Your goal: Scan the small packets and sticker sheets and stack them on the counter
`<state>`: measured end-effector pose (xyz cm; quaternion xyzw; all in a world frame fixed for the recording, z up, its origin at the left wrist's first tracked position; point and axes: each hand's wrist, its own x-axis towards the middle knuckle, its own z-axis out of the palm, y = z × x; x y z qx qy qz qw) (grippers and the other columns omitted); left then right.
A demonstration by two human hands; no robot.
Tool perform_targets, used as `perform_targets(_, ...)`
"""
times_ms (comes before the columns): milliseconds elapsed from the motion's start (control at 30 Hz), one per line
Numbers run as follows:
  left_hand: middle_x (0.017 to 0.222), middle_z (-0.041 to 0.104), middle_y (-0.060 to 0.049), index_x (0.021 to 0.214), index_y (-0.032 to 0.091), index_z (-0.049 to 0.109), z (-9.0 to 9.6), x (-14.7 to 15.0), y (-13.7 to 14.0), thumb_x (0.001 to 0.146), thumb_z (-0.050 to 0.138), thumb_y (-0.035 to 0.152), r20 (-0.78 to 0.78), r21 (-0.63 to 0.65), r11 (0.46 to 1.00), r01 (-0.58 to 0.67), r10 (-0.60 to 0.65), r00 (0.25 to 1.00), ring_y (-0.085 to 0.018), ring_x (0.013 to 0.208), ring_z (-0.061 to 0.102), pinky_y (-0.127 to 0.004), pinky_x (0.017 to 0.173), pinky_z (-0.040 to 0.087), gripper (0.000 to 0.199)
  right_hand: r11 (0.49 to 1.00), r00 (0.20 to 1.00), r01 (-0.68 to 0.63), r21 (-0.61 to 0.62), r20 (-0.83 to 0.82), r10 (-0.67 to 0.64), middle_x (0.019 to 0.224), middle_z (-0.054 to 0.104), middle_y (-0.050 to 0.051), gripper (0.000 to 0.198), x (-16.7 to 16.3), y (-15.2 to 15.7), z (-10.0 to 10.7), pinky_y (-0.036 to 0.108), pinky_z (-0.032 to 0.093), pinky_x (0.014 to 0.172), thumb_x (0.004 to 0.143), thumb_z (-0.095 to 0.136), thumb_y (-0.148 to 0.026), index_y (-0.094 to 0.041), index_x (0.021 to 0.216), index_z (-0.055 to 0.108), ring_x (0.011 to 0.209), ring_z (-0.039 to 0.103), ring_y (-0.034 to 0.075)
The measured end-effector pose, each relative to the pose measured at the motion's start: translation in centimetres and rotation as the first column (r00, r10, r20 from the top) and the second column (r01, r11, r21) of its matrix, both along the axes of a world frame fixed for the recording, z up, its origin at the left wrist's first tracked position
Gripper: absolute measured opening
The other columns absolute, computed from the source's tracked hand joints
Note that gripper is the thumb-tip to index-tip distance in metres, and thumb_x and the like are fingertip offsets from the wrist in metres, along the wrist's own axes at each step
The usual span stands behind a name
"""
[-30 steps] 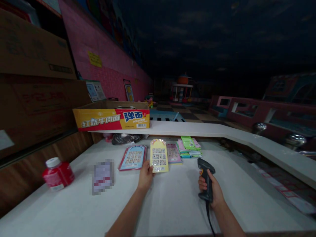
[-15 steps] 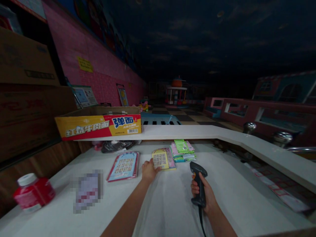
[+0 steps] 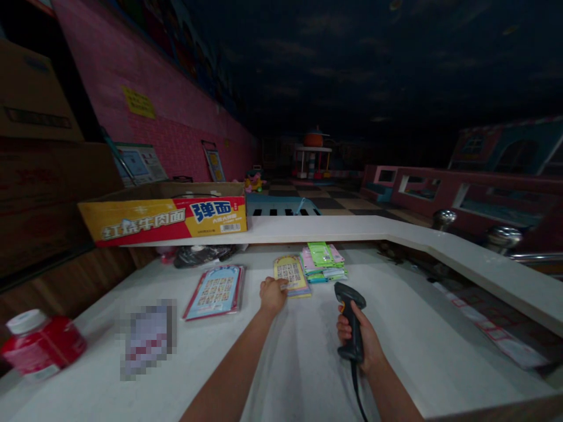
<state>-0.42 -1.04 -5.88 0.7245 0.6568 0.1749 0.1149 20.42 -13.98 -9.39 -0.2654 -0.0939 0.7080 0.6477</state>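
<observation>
Fingers of the left hand [image 3: 272,296] touch the yellow card [image 3: 289,272] at its near left edge; I cannot tell whether they pinch it. Fingers of the right hand [image 3: 370,344] wrap the black scanner [image 3: 353,323]. On the white bench [image 3: 440,351], the yellow card lies between green packets [image 3: 319,254], right, and a blue card [image 3: 217,291], left.

Handheld barcode scanner [image 3: 354,329], black, gripped by its near-upright handle, head uppermost, cord trailing from the base, one yellow card packet [image 3: 288,272], arched top edge, dark printed grid, lying flat, lower left corner covered, beyond and left of the scanner.
</observation>
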Motion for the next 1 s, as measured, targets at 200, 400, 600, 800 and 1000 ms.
perform_targets(200, 0.130, 0.054, -0.010, 0.127, 0.028, 0.059, -0.5, -0.6, -0.9, 0.079, 0.057, 0.026, 0.006, 0.049, 0.998, 0.042, -0.042, 0.999, -0.026, 0.121, 0.047, -0.034, 0.102, 0.034, 0.049, 1.000, 1.000, -0.027, -0.014, -0.014, 0.027, 0.053, 0.046, -0.007, 0.037, 0.1, -0.4, 0.5, 0.011, 0.032, 0.035, 0.066, 0.081, -0.039, -0.016, 0.081, 0.057, 0.040, 0.039, 0.002)
perform_targets(400, 0.132, 0.051, -0.012, 0.125, 0.021, 0.059, 1.4, -5.1, -2.8, 0.082, 0.054, 0.024, -0.021, 0.228, 0.972, 0.051, -0.048, 0.999, -0.027, 0.123, 0.043, -0.038, 0.105, 0.031, 0.043, 0.999, 0.999, -0.031, 0.012, 0.040, 0.031, 0.056, 0.045, -0.007, 0.032, 0.3, -1.0, 0.2, 0.011, 0.035, 0.036, 0.072, 0.076, -0.038, -0.018, 0.085, 0.055, 0.042, 0.040, 0.004)
perform_targets(600, 0.126, 0.051, -0.019, 0.124, 0.015, 0.055, 3.6, -12.5, -5.0, 0.084, 0.053, 0.032, -0.058, 0.271, 0.893, -0.359, 0.388, 0.920, -0.033, 0.119, 0.043, -0.044, 0.097, 0.035, 0.043, 0.999, 0.999, -0.034, 0.001, 0.018, 0.034, 0.057, 0.044, -0.006, 0.028, 0.6, -1.8, 0.3, 0.013, 0.038, 0.036, 0.073, 0.073, -0.033, -0.018, 0.086, 0.053, 0.042, 0.040, 0.005)
perform_targets(800, 0.118, 0.053, -0.023, 0.112, 0.012, 0.054, 3.4, -16.9, -7.2, 0.075, 0.060, 0.055, -0.103, 0.100, 0.818, -0.566, 0.575, 0.812, -0.038, 0.116, 0.046, -0.045, 0.088, 0.040, 0.057, 1.000, 1.000, -0.024, -0.015, -0.002, 0.024, 0.058, 0.044, -0.006, 0.026, 0.6, -2.1, 0.3, 0.014, 0.040, 0.036, 0.074, 0.072, -0.030, -0.018, 0.087, 0.053, 0.043, 0.042, 0.006)
perform_targets(1000, 0.117, 0.057, -0.022, 0.111, 0.014, 0.050, 3.3, -18.6, -8.1, 0.068, 0.069, 0.050, 0.023, 0.040, 0.833, -0.551, 0.551, 0.834, -0.032, 0.105, 0.060, -0.037, 0.080, 0.045, 0.059, 1.000, 1.000, -0.022, 0.009, 0.016, 0.022, 0.059, 0.044, -0.006, 0.028, 0.6, -2.2, 0.1, 0.015, 0.041, 0.036, 0.073, 0.073, -0.030, -0.018, 0.088, 0.053, 0.044, 0.043, 0.007)
